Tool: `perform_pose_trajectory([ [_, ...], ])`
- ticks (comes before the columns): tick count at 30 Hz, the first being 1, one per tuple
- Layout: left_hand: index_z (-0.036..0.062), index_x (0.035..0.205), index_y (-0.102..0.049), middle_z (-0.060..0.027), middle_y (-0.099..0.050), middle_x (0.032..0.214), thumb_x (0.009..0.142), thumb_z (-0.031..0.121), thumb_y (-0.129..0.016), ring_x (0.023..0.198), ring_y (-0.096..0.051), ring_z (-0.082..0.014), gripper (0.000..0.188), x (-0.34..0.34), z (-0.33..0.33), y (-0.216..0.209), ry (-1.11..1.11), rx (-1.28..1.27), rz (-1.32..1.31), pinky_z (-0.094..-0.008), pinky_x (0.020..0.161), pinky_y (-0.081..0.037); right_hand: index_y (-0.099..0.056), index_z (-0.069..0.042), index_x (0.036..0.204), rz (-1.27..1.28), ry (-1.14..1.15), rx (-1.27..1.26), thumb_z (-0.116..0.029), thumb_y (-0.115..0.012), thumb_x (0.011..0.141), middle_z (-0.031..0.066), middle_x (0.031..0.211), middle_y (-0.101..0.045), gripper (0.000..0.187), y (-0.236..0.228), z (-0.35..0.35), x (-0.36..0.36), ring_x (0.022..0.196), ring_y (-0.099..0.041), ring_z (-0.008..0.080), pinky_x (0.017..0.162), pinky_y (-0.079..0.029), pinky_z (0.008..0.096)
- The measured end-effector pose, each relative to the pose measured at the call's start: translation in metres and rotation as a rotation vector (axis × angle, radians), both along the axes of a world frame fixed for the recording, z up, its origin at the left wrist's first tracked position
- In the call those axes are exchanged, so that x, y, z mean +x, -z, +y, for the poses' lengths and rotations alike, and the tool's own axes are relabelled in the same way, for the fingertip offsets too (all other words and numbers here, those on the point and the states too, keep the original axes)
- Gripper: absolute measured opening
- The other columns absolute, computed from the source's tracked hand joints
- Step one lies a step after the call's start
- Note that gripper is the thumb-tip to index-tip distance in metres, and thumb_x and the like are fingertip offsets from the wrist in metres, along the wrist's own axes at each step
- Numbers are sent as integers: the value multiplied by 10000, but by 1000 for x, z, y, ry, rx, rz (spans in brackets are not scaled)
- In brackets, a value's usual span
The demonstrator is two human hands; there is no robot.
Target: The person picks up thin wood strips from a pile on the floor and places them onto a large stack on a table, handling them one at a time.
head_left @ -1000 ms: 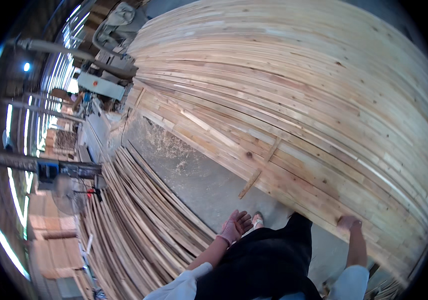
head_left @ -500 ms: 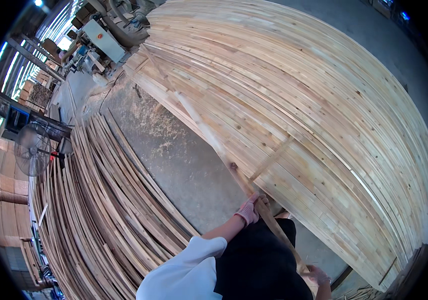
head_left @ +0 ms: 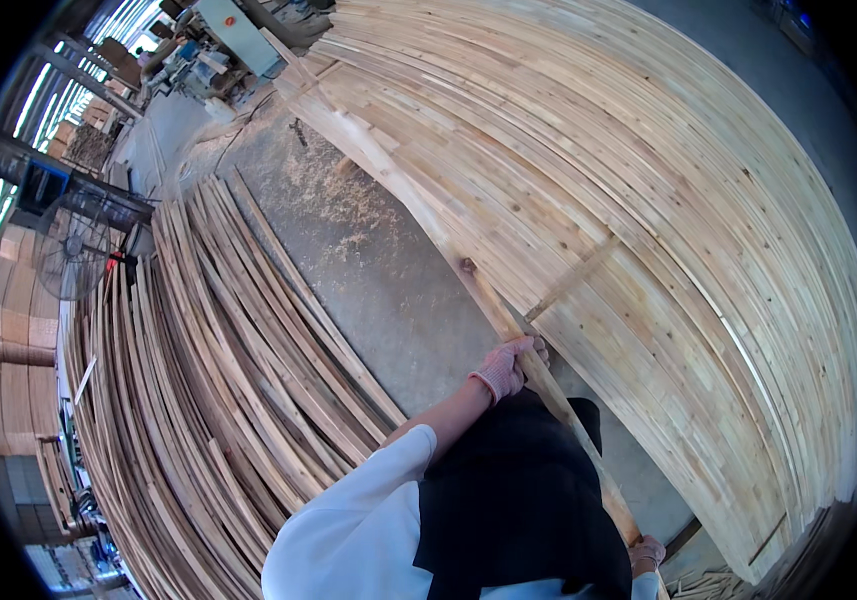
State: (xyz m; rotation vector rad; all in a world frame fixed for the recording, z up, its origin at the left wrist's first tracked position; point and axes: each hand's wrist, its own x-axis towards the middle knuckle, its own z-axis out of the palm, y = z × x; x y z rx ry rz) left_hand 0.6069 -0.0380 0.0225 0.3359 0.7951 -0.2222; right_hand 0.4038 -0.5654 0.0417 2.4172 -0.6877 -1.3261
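A long, narrow wooden strip (head_left: 493, 305) slants from beside my body toward the far left. It passes over the near edge of the pale jointed boards (head_left: 648, 290), and a dark knot shows on it ahead of my left hand. My left hand (head_left: 504, 370), in a pinkish knit glove, is closed around the strip in front of my dark apron. Lower down at the right, my gloved right hand (head_left: 648, 550) grips the strip near its close end; some of its fingers are hidden.
Many loose strips (head_left: 238, 370) lie stacked on the left. Sawdust (head_left: 348, 215) covers part of the concrete floor between the stacks. A fan (head_left: 73, 250) stands at far left, and a machine with a pale cabinet (head_left: 238, 35) is at the back. Scrap slivers (head_left: 708, 582) lie at lower right.
My view has shifted, so the boards sit higher and further right. Relative to them, the strip has moved slightly left. Both hands stay on it, the right one now nearer to me.
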Motion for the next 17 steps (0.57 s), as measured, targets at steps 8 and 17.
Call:
perform_pose_trajectory([
  [8, 43, 1067, -553, -116, -622, 900, 884, 102, -530, 845, -610, -307, 194, -34, -21, -7, -75, 21, 27, -493, 817, -508, -664, -159, 998, 72, -84, 86, -428, -692, 695, 73, 1006, -673, 407, -29, 13, 30, 991, -633, 257, 847, -497, 330],
  [17, 63, 1031, -557, -95, -618, 914, 822, 168, -693, 836, -604, -317, 270, -45, -35, 33, -226, 124, 293, -539, 845, -510, -663, -153, 963, -22, -287, 294, -546, -723, 581, 63, 972, -687, 551, 15, -43, 46, 945, -661, 213, 824, -519, 341],
])
